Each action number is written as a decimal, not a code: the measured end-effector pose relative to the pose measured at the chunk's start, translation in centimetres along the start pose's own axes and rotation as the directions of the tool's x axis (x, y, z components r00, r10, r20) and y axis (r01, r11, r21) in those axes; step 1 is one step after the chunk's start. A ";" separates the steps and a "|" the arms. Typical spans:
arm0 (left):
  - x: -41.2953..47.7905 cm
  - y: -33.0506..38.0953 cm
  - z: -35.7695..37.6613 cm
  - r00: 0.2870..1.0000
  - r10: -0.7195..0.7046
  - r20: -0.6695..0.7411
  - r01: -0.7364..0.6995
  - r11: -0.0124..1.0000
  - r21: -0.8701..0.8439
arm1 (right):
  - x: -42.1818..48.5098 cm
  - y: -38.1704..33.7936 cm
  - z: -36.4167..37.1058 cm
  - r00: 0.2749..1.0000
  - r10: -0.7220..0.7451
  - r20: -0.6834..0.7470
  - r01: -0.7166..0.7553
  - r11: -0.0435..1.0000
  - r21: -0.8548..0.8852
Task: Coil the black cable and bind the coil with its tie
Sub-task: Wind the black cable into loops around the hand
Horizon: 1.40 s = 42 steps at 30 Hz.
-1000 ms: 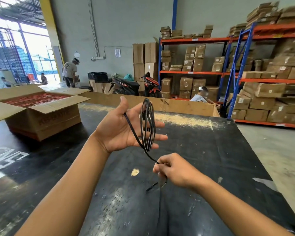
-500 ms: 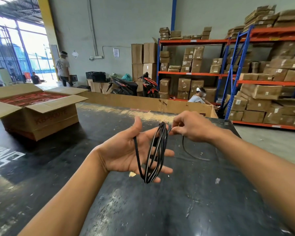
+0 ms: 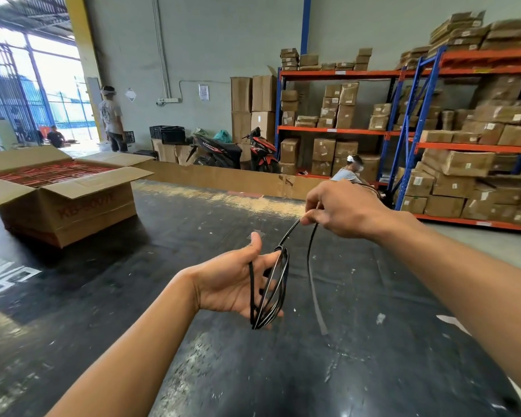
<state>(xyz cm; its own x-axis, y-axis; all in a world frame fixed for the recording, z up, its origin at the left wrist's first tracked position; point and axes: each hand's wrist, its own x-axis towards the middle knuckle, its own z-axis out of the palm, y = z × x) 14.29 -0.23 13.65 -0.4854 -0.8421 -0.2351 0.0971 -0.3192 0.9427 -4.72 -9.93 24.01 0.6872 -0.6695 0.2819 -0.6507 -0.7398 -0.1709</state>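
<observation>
- Black cable point(image 3: 269, 291) hangs as a loose coil of several loops around the fingers of the left hand point(image 3: 232, 284), above the dark worktop point(image 3: 139, 311); the loops drop from the fingertips to just below the heel of the palm
- One strand runs taut from the top of the coil up and to the right into the right hand point(image 3: 340, 210); a second strand leaves the same pinch, curves down and trails toward the worktop, its lower end blurred
- Left grip is wide open, palm turned up, thumb raised, fingers spread inside the loops; it carries the coil without closing on it
- Right grip is closed, thumb and forefinger pinching the cable, the other fingers curled; it is held higher and farther out than the left hand, well apart from it
- No tie can be made out on the coil
- An open cardboard box point(image 3: 69, 203) filled with red packs stands on the worktop at far left
- Behind, orange and blue shelving point(image 3: 415, 130) holds brown cartons; a motorbike point(image 3: 262, 152) is parked beside it; a person point(image 3: 111, 118) stands near the bright doorway
</observation>
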 end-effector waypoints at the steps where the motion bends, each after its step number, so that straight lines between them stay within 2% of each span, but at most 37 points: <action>1: 0.3 0.1 -0.3 1.000 0.009 -0.029 -0.009 1.000 -0.012 | -0.1 -0.2 0.1 1.000 0.003 0.001 -0.003 1.000 0.031; 6: 2.0 1.4 -2.2 0.986 0.036 -0.160 -0.051 0.995 -0.090 | -0.9 -1.2 0.7 0.993 0.047 0.108 -0.062 0.988 0.139; 15: 2.7 4.6 -1.5 0.971 0.101 -0.217 -0.114 0.992 -0.050 | -2.4 -1.6 1.7 0.958 0.182 0.222 -0.251 0.907 0.339; 17: 2.8 4.8 -1.4 0.969 0.100 -0.224 -0.114 0.992 -0.049 | -2.8 -1.8 1.9 0.965 0.174 0.198 -0.224 0.936 0.270; 20: 3.0 4.9 -1.2 0.972 0.098 -0.214 -0.114 0.991 -0.063 | -3.7 -2.5 2.1 0.985 0.133 0.112 -0.130 0.991 -0.036; 22: 3.2 4.9 -0.8 0.972 0.098 -0.214 -0.116 0.990 -0.075 | -4.1 -2.9 2.2 0.985 0.123 0.118 -0.107 0.985 -0.135; 23: 3.2 4.9 -0.7 0.972 0.100 -0.214 -0.118 0.990 -0.072 | -4.2 -3.0 2.2 0.981 0.139 0.133 -0.128 0.988 -0.086; 25: 3.2 4.9 -0.5 0.973 0.104 -0.208 -0.120 0.990 -0.067 | -4.0 -2.8 2.3 0.959 0.208 0.194 -0.251 0.939 0.236; 27: 3.0 5.2 -0.7 0.969 0.110 -0.222 -0.133 0.987 -0.089 | -4.0 -2.2 2.2 0.920 0.266 0.287 -0.390 0.698 0.601; 28: 2.9 5.3 -0.9 0.965 0.118 -0.234 -0.146 0.984 -0.103 | -4.1 -1.9 2.1 0.908 0.265 0.325 -0.420 0.592 0.688; 29: 2.8 5.5 -1.2 0.960 0.130 -0.248 -0.163 0.980 -0.115 | -4.3 -1.5 2.1 0.904 0.258 0.341 -0.428 0.564 0.707; 30: 2.7 5.7 -1.4 0.953 0.145 -0.268 -0.182 0.976 -0.120 | -4.6 -1.3 2.2 0.905 0.250 0.344 -0.424 0.607 0.672; 32: 2.4 6.1 -1.7 0.936 0.176 -0.304 -0.220 0.968 -0.117 | -5.1 -1.6 2.7 0.916 0.217 0.338 -0.372 0.777 0.508; 34: 2.3 6.4 -1.7 0.922 0.200 -0.330 -0.249 0.962 -0.114 | -5.8 -2.3 3.6 0.930 0.157 0.333 -0.300 0.847 0.439; 37: 2.4 6.4 -1.8 0.919 0.237 -0.316 -0.289 0.948 -0.131 | -6.5 -3.2 4.5 0.950 0.124 0.286 -0.267 0.796 0.543; 39: 2.2 6.6 -2.0 0.913 0.276 -0.300 -0.334 0.928 -0.164 | -7.2 -3.5 4.9 0.933 0.089 0.348 -0.304 0.714 0.631; 42: 1.4 7.1 -2.2 0.899 0.322 -0.296 -0.385 0.905 -0.184 | -8.6 -3.9 6.1 0.896 0.016 0.444 -0.324 0.706 0.630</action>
<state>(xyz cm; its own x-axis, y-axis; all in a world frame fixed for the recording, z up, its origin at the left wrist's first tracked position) 16.22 -4.65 19.53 -0.1477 -0.9888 0.0223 0.4342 -0.0446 0.8997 -6.16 -1.68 16.52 0.7490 -0.6407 -0.1690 -0.4786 -0.3466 -0.8067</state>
